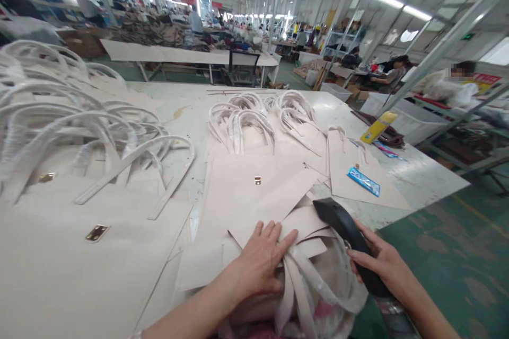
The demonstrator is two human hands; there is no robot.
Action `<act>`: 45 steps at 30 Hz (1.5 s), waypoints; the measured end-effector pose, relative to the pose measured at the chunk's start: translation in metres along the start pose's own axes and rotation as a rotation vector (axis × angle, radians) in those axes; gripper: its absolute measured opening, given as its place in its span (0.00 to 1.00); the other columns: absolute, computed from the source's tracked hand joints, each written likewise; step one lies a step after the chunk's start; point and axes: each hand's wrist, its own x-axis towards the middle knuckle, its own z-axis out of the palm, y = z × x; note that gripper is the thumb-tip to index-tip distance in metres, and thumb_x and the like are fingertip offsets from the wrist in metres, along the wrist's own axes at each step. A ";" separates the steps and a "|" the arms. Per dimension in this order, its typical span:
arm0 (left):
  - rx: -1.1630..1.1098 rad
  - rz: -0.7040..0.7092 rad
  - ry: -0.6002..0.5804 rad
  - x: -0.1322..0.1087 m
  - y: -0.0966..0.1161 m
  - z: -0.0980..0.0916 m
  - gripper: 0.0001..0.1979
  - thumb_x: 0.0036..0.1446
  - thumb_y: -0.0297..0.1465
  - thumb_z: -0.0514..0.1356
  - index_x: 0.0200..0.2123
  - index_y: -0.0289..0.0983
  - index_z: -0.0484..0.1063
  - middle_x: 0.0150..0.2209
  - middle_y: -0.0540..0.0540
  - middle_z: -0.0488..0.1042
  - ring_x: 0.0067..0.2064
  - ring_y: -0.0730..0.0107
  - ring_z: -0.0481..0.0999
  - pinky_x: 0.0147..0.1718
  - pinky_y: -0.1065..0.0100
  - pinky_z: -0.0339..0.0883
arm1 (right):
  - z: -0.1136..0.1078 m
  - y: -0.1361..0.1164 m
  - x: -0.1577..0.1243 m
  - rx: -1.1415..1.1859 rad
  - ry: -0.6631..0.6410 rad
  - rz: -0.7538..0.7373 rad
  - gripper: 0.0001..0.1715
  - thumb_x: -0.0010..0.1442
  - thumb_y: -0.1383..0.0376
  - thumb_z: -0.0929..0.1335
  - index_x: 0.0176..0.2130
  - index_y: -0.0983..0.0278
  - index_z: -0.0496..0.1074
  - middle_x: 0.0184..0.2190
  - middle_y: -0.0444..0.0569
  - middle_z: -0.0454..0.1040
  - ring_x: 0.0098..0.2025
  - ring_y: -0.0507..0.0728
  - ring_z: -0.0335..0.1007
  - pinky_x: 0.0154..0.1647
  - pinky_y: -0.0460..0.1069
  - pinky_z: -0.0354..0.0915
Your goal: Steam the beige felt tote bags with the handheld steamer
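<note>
My left hand lies on a beige bag panel near the table's front edge, fingers stretched and pressing down. My right hand is wrapped round a black curved nozzle, like a vacuum cleaner's, with a tube running down from it. The flat tip rests at or just above the beige pieces; contact is hard to judge. Between my hands, plastic-wrapped bag handles hang over the edge. Ahead lies a flat beige panel with a small gold metal fitting.
More handled panels are stacked farther back. At left, a large pile of wrapped handles covers the white table. A blue packet and a yellow bottle-like item lie at right. Other people sit at benches beyond.
</note>
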 end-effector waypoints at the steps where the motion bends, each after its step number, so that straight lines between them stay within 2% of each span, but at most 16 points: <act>1: 0.015 -0.027 -0.010 0.007 0.003 0.002 0.45 0.41 0.40 0.62 0.59 0.37 0.43 0.52 0.37 0.57 0.52 0.51 0.55 0.51 0.50 0.43 | 0.000 -0.001 0.000 0.001 0.006 -0.003 0.50 0.48 0.60 0.70 0.61 0.65 0.42 0.17 0.39 0.69 0.17 0.53 0.62 0.18 0.48 0.62; 5: 0.087 -0.100 -0.019 0.024 0.011 0.014 0.34 0.47 0.34 0.56 0.57 0.34 0.48 0.45 0.38 0.60 0.44 0.55 0.59 0.46 0.53 0.51 | -0.003 -0.016 0.006 -0.015 0.034 -0.052 0.48 0.49 0.61 0.69 0.61 0.62 0.43 0.18 0.39 0.69 0.18 0.53 0.62 0.19 0.48 0.63; 7: 0.095 -0.099 -0.001 0.025 0.011 0.019 0.31 0.47 0.30 0.54 0.56 0.34 0.50 0.45 0.38 0.60 0.43 0.56 0.59 0.44 0.55 0.53 | -0.003 -0.025 0.015 -0.049 -0.027 -0.081 0.46 0.50 0.62 0.68 0.61 0.61 0.44 0.18 0.39 0.69 0.18 0.53 0.63 0.19 0.47 0.63; 11: 0.105 -0.025 0.021 0.019 0.010 0.024 0.32 0.50 0.29 0.53 0.58 0.44 0.46 0.55 0.38 0.51 0.44 0.57 0.60 0.43 0.56 0.54 | 0.009 -0.036 0.049 -0.102 -0.227 -0.061 0.43 0.50 0.65 0.67 0.61 0.60 0.46 0.18 0.39 0.68 0.16 0.52 0.63 0.16 0.46 0.62; 14: 0.127 0.022 0.028 0.017 0.009 0.026 0.30 0.53 0.29 0.52 0.58 0.49 0.46 0.58 0.39 0.48 0.45 0.57 0.60 0.44 0.55 0.54 | 0.020 -0.039 0.076 -0.106 -0.313 -0.012 0.40 0.47 0.67 0.67 0.58 0.61 0.52 0.19 0.39 0.67 0.16 0.53 0.65 0.15 0.46 0.63; 18: 0.107 0.032 0.049 0.023 0.007 0.027 0.28 0.55 0.33 0.52 0.58 0.46 0.47 0.56 0.37 0.53 0.53 0.53 0.55 0.51 0.47 0.44 | 0.031 -0.052 0.102 -0.099 -0.305 -0.060 0.40 0.48 0.67 0.66 0.58 0.58 0.52 0.18 0.37 0.65 0.17 0.52 0.66 0.14 0.46 0.64; 20: 0.077 -0.016 0.071 0.027 0.001 0.029 0.31 0.53 0.34 0.54 0.59 0.44 0.46 0.58 0.35 0.50 0.57 0.49 0.50 0.52 0.44 0.40 | 0.036 -0.062 0.112 -0.095 -0.298 -0.104 0.41 0.48 0.68 0.66 0.59 0.57 0.50 0.20 0.37 0.66 0.17 0.52 0.67 0.15 0.45 0.65; 23: 0.037 -0.119 0.100 0.031 -0.012 0.035 0.34 0.49 0.33 0.56 0.59 0.42 0.47 0.61 0.33 0.40 0.58 0.43 0.47 0.52 0.47 0.44 | 0.048 -0.072 0.132 -0.098 -0.324 -0.126 0.40 0.47 0.68 0.67 0.58 0.59 0.53 0.20 0.39 0.68 0.17 0.53 0.68 0.14 0.45 0.65; 26: 0.032 -0.142 0.081 0.029 -0.024 0.043 0.31 0.52 0.34 0.55 0.58 0.43 0.47 0.60 0.34 0.46 0.58 0.44 0.49 0.52 0.49 0.46 | 0.064 -0.072 0.157 -0.098 -0.328 -0.121 0.37 0.45 0.69 0.67 0.55 0.62 0.58 0.18 0.39 0.68 0.16 0.53 0.67 0.12 0.44 0.64; 28: 0.049 -0.132 0.051 0.028 -0.027 0.045 0.29 0.53 0.35 0.53 0.58 0.43 0.48 0.58 0.36 0.51 0.58 0.47 0.51 0.52 0.49 0.46 | 0.074 -0.069 0.173 -0.082 -0.296 -0.132 0.37 0.45 0.69 0.67 0.55 0.62 0.57 0.17 0.39 0.67 0.15 0.53 0.67 0.11 0.44 0.63; 32: 0.054 -0.132 0.006 0.030 -0.029 0.025 0.22 0.54 0.32 0.52 0.54 0.41 0.55 0.50 0.39 0.62 0.51 0.57 0.62 0.50 0.56 0.53 | 0.084 -0.064 0.188 -0.036 -0.198 -0.198 0.41 0.46 0.69 0.67 0.58 0.61 0.53 0.17 0.38 0.67 0.15 0.52 0.66 0.11 0.44 0.63; 35: -0.009 -0.125 -0.048 0.029 -0.036 0.002 0.15 0.55 0.30 0.51 0.47 0.42 0.61 0.40 0.43 0.68 0.43 0.63 0.68 0.44 0.63 0.60 | 0.081 -0.064 0.180 -0.007 -0.152 -0.220 0.41 0.47 0.67 0.67 0.58 0.59 0.52 0.18 0.37 0.68 0.15 0.52 0.66 0.12 0.44 0.64; 38: -0.069 -0.152 -0.078 0.023 -0.050 -0.015 0.12 0.55 0.31 0.51 0.44 0.43 0.64 0.36 0.46 0.69 0.39 0.64 0.69 0.39 0.66 0.62 | 0.077 -0.061 0.169 0.002 -0.182 -0.168 0.40 0.45 0.68 0.68 0.57 0.59 0.55 0.17 0.38 0.69 0.14 0.54 0.66 0.10 0.46 0.64; 40: -0.112 -0.198 -0.075 0.019 -0.063 -0.022 0.11 0.55 0.32 0.51 0.43 0.43 0.66 0.36 0.46 0.70 0.38 0.65 0.69 0.38 0.67 0.62 | 0.076 -0.057 0.169 0.011 -0.195 -0.120 0.40 0.44 0.68 0.69 0.56 0.62 0.56 0.16 0.40 0.69 0.13 0.56 0.66 0.09 0.47 0.63; 42: -0.148 -0.232 -0.036 0.018 -0.077 -0.027 0.11 0.57 0.33 0.50 0.42 0.44 0.67 0.39 0.46 0.69 0.41 0.65 0.69 0.41 0.65 0.60 | 0.076 -0.053 0.177 0.034 -0.152 -0.099 0.40 0.45 0.67 0.68 0.57 0.63 0.55 0.15 0.40 0.68 0.13 0.56 0.66 0.09 0.48 0.64; 45: -0.157 -0.267 0.051 0.020 -0.096 -0.031 0.11 0.58 0.36 0.49 0.39 0.44 0.69 0.51 0.46 0.63 0.51 0.57 0.62 0.50 0.53 0.51 | 0.075 -0.050 0.194 0.082 -0.048 -0.114 0.39 0.46 0.65 0.68 0.56 0.62 0.53 0.15 0.38 0.68 0.14 0.55 0.67 0.12 0.48 0.66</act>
